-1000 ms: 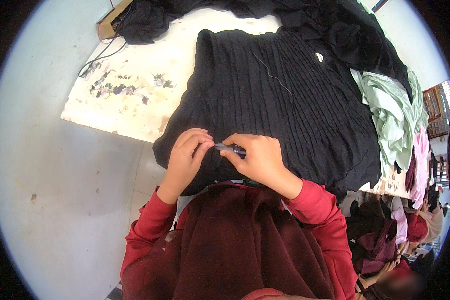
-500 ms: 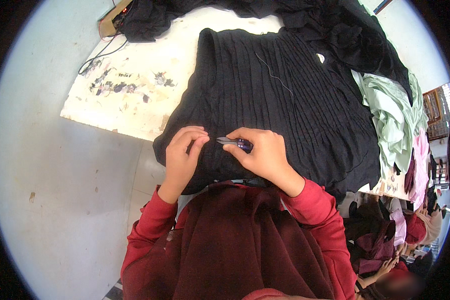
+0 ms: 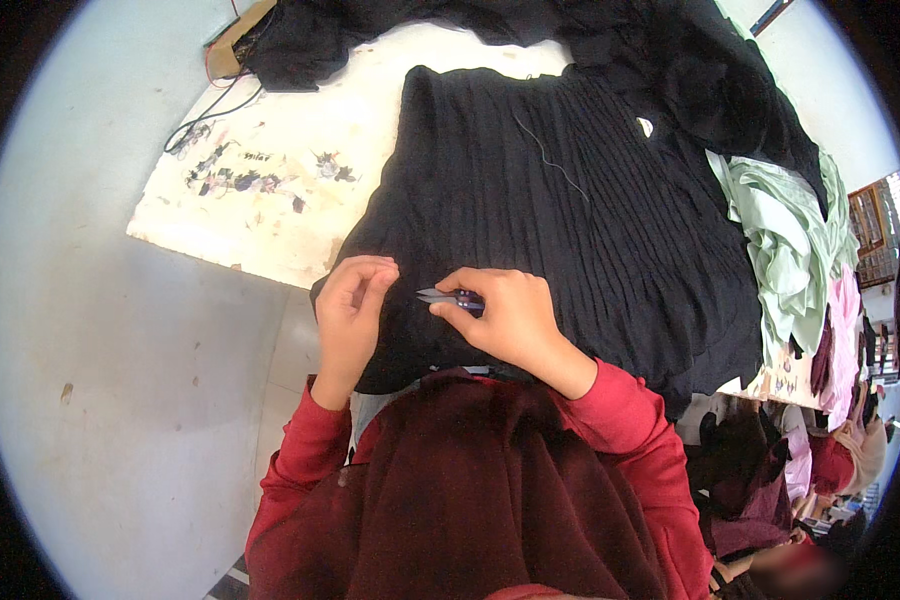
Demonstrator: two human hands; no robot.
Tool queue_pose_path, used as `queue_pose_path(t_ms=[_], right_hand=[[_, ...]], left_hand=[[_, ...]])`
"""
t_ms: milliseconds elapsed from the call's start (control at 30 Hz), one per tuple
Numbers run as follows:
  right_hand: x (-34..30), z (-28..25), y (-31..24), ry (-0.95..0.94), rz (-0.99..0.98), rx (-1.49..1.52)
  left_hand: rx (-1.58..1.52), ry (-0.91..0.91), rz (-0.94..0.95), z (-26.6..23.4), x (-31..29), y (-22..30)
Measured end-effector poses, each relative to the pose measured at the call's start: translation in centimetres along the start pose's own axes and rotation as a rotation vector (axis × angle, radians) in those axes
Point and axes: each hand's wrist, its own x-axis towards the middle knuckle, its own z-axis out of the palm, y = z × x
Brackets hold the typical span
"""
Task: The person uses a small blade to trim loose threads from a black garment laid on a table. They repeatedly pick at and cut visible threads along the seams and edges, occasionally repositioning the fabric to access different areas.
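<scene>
A black pleated garment (image 3: pixel 590 240) lies spread over the white table in front of me. My right hand (image 3: pixel 515 318) is wrapped round small thread snips (image 3: pixel 434 295); their blades point left, with the tips slightly apart. Just left of those tips, my left hand (image 3: pixel 348 312) is raised over the garment's left edge, thumb and fingertips pinched together. Whatever lies between them, if anything, is too small to make out. A pale loose thread (image 3: pixel 545 152) curves across the pleats farther up.
More black cloth (image 3: pixel 710 85) is heaped along the far side. Light green fabric (image 3: pixel 785 240) and pink fabric (image 3: pixel 842 335) hang at the right. Dark cables (image 3: pixel 210 112) cross the worn white tabletop (image 3: pixel 300 225) at far left. Another person (image 3: pixel 800 570) is at lower right.
Both hands have shifted a little to the left, the right one together with the snips. The snips' blades now show a small gap between their tips.
</scene>
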Motion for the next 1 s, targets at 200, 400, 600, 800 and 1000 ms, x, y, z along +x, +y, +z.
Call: queue_pose_path(t_ms=[200,400,600,800,1000], right_hand=[[0.1,-0.5,-0.3,0.047,0.021,0.004],[-0.3,-0.7,1.3,0.132,0.158,0.131],[-0.8,-0.4,2.0,0.126,0.235,0.233],[-0.5,-0.4,1.0,0.065,0.077,0.154],[-0.1,0.3,-0.6,0.042,-0.031,0.014]], left_hand=[[0.657,0.501,0.320,-0.6,1.3,1.5],[0.705,-0.060,0.325,0.5,-0.7,2.3],[0.526,-0.006,0.217,1.4,-1.3,0.1],[0.283,0.067,0.105,1.3,-1.2,0.1],[0.245,0.049,0.095,1.1,-1.1,0.3]])
